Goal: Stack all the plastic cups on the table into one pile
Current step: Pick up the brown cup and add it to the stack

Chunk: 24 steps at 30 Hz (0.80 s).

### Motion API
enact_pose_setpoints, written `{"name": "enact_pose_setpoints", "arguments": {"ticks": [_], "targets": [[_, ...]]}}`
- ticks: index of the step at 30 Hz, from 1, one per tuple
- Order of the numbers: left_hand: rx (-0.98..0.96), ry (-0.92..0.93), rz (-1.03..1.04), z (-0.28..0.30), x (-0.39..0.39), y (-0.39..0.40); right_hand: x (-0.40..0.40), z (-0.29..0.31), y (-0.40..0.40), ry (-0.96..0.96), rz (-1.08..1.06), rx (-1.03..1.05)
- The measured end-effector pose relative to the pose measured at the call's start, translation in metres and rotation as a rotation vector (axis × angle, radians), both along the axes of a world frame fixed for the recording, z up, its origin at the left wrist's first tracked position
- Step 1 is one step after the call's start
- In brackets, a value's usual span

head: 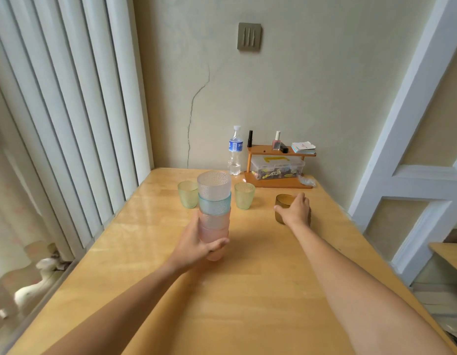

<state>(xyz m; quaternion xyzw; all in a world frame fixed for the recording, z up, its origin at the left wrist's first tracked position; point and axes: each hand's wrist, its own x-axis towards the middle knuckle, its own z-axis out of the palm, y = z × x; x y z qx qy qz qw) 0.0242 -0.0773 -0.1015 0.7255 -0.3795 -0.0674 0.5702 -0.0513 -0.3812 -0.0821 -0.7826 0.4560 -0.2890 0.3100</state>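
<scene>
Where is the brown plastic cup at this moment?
In the head view, the brown translucent plastic cup stands on the wooden table's right side, under the right hand, right of the nearer pale green plastic cup.

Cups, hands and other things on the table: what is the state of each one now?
stack of cups: upright, four nested, clear one on top.
left hand: closed around the stack's bottom pink cup.
right hand: wrapped on the brown cup.
brown cup: upright, on the table, not stacked.
left green cup: upright, empty, loose.
right green cup: upright, empty, loose.
water bottle: upright, capped, almost empty.
</scene>
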Motion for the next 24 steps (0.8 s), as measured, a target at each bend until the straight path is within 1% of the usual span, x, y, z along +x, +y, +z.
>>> {"name": "enact_pose_setpoints", "arguments": {"ticks": [2, 4, 10, 12, 15, 17, 19, 21, 24], "targets": [[-0.013, 0.008, -0.016, 0.007, -0.001, 0.004, 0.000, 0.008, 0.011, -0.025, 0.042, -0.005], [-0.053, 0.014, -0.025, 0.018, -0.004, 0.007, 0.001, 0.022, 0.025, -0.059, 0.129, -0.033], [-0.199, -0.044, 0.041, 0.070, -0.009, 0.006, 0.007, 0.091, 0.087, -0.234, 0.391, -0.158], [-0.212, -0.076, 0.080, 0.082, -0.007, 0.003, 0.008, 0.118, 0.109, -0.323, 0.426, -0.225], [-0.183, -0.146, 0.113, 0.088, -0.005, 0.000, 0.004, 0.149, 0.138, -0.455, 0.473, -0.315], [-0.179, -0.164, 0.117, 0.090, -0.004, 0.001, 0.000, 0.162, 0.155, -0.486, 0.523, -0.369], [-0.186, -0.156, 0.110, 0.091, -0.004, 0.003, -0.003, 0.168, 0.167, -0.454, 0.596, -0.406], [-0.196, -0.139, 0.093, 0.092, -0.004, 0.004, -0.006, 0.167, 0.175, -0.357, 0.665, -0.419], [-0.199, -0.100, 0.080, 0.094, -0.005, 0.006, -0.011, 0.156, 0.182, -0.199, 0.730, -0.377]]}}
